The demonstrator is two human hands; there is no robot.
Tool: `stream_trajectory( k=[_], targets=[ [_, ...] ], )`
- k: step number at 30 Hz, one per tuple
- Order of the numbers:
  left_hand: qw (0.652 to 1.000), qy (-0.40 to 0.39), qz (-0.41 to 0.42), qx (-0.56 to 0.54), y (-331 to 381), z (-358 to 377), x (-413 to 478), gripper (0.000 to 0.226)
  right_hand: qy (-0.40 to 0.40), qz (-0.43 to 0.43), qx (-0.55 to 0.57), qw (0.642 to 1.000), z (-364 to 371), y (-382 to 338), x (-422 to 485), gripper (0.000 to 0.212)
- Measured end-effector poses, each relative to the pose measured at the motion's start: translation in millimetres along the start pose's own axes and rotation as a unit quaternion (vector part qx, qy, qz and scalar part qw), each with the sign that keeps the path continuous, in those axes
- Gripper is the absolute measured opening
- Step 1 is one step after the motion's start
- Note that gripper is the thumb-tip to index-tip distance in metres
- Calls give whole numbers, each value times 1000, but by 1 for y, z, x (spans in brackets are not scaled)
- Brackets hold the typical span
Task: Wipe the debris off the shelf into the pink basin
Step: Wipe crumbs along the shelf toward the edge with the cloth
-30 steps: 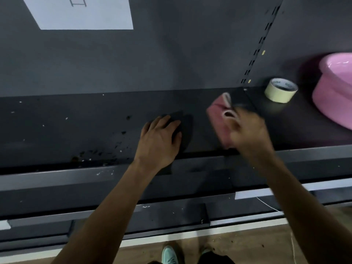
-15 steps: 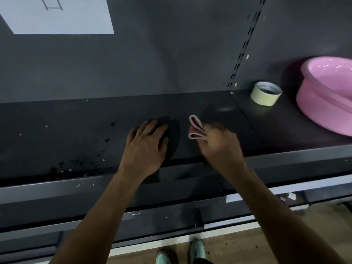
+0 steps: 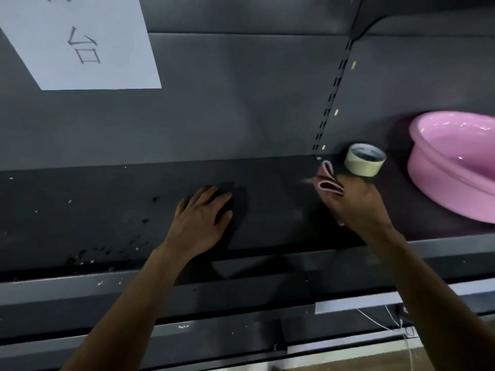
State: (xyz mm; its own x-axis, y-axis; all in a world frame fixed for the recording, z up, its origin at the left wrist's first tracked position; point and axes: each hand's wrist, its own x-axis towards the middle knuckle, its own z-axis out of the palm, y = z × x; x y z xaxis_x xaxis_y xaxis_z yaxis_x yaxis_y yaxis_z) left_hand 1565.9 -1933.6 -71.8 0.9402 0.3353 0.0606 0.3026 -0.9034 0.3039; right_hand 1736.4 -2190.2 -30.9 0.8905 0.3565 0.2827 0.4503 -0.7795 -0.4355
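Debris speckles the shelf at left; left hand lies spread flat, right hand grips a cloth beside the tape.

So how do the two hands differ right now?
The left hand lies flat, fingers straight, holding nothing; the right hand grips a folded pink cloth. The left sits mid-shelf; the right is beside the tape roll, nearer the pink basin. Both are over the shelf.

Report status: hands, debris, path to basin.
Left hand flat on shelf, right hand grips pink cloth. Debris scattered left of that flat hand. Tape roll sits between cloth and pink basin.
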Motion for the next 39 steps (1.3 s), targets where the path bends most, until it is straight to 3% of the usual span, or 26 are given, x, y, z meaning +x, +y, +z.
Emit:
stream_trajectory(
  k=[2,4,6,12,16,21,24,29,33,39],
  targets=[
    [1000,-3,-9,-4,1,2,3,49,-21,33,-16,999,3,13,4,70],
    [1000,-3,-11,8,3,5,2,50,-54,24,-22,998,12,11,0,45],
    [1000,4,-11,22,4,8,0,51,-63,-44,-22,997,23,-8,-7,20],
    [999,23,-7,36,2,9,-1,64,-131,-155,9,979,57,-91,-28,29],
    [998,36,-5,44,2,11,-2,70,-152,-180,71,969,64,-99,-24,9],
    [997,48,-13,59,2,15,0,65,-67,-116,50,990,41,-53,20,39],
    [998,40,-17,54,2,14,2,67,-45,-66,10,997,24,-18,48,46],
    [999,18,-27,39,2,12,9,69,-53,-28,-53,997,42,5,75,36],
    [998,11,-30,51,1,13,9,65,-80,-66,-83,991,64,-23,72,32],
    [998,13,-28,52,2,13,9,66,-131,-167,-25,977,86,-83,51,28]
  ],
)
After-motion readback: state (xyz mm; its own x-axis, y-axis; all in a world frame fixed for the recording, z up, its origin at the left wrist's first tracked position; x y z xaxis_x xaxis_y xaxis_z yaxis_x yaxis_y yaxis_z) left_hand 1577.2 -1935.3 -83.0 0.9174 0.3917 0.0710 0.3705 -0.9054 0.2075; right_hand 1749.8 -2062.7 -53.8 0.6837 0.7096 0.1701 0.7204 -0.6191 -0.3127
